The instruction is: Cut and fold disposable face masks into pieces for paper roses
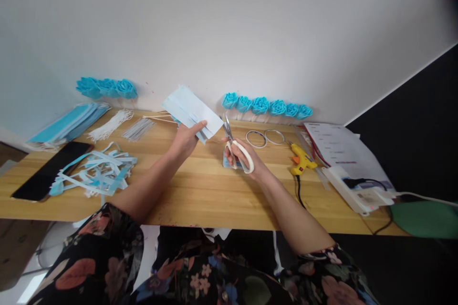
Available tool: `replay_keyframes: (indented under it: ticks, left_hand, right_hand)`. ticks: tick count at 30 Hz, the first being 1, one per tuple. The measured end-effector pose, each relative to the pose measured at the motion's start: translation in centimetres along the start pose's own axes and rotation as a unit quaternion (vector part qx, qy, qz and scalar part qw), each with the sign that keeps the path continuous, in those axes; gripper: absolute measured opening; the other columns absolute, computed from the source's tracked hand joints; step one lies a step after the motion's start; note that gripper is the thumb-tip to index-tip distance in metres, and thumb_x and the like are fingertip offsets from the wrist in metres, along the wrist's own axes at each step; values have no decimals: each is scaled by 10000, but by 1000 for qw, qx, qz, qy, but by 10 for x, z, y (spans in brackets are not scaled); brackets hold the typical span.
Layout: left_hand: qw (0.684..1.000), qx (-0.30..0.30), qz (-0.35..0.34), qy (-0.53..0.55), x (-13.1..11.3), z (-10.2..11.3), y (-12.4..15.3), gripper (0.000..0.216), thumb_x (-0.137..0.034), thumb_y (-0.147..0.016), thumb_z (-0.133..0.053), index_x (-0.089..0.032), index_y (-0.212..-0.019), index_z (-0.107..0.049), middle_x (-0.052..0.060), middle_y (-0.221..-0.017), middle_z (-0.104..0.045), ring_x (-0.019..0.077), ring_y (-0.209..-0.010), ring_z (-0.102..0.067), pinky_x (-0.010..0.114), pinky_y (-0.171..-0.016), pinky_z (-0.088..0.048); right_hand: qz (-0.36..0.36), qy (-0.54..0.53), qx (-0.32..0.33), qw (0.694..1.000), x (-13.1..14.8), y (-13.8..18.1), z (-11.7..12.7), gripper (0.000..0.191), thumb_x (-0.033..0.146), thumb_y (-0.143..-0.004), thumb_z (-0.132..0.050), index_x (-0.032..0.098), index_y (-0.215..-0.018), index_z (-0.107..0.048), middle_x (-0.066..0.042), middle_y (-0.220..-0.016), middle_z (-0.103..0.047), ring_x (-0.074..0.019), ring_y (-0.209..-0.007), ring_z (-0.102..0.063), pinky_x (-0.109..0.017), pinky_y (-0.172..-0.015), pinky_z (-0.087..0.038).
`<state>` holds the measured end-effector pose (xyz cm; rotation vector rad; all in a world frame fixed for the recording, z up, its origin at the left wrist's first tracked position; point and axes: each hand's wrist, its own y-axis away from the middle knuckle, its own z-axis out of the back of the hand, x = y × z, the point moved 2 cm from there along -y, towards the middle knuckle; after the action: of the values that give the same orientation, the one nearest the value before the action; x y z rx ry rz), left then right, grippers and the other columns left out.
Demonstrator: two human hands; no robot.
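My left hand [189, 139] pinches a few light-blue and white fabric sheets [193, 110], thumb on top, above the middle of the table. To its right, my right hand [243, 152] grips white-handled scissors [240, 152] with fingers in the loops. The scissor blades point up and away, at the right corner of the sheets; whether they touch it I cannot tell. A small blue piece [226, 162] lies on the table partly hidden under my right hand. Behind the sheets, thin wooden sticks [157, 116] show in part.
Blue fabric flowers [260, 105] line the wall, more [107, 87] at left. Blue face masks [71, 124], a black phone [50, 171] and cut strips [100, 169] lie left. Right are two tape rings [256, 139], a yellow glue gun [301, 159], a power strip [352, 190] and printed paper [343, 147].
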<state>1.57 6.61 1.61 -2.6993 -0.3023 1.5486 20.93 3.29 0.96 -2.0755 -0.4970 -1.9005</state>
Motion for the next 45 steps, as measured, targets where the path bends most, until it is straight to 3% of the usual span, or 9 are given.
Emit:
replay_keyframes:
  ticks: [9,23,31,45]
  left_hand:
    - [995,-8,-60,-84,-7,9,-8,536,-419,-599,-892,-138,-1008,-687,114,-1057,-751,326,-1073,-687,458,-980,-543]
    - [994,32,-31,-96,-4,7,-7,641,-417,-585,-900,-151,-1097,-621,123,-1134,-728,318,-1100,-675,456,-985,-540]
    - [995,48,-26,-85,-3,5,-3,594,-395,-615,-893,-150,-1086,-625,139,-1136,-714,342,-1117,-665,472,-992,-526]
    - [995,38,-26,-84,0,4,-3,624,-397,-597,-899,-155,-1093,-609,130,-1152,-701,347,-1152,-646,500,-1028,-508]
  right_hand:
    - [-21,24,68,997,-6,-1,-2,720,689,-725,-742,176,-1210,-601,-6,-803,-632,-92,-575,-549,-232,-501,-400]
    - [-16,12,52,998,-9,-1,-6,702,668,-724,-755,178,-1201,-596,-13,-799,-646,-104,-604,-574,-244,-529,-431]
    - [-8,12,42,999,-8,1,-7,655,655,-755,-732,186,-1191,-595,-11,-795,-646,-105,-600,-572,-231,-500,-420]
    - [-12,7,43,999,-6,1,-8,670,660,-750,-733,176,-1190,-587,-8,-787,-638,-104,-587,-570,-235,-494,-427]
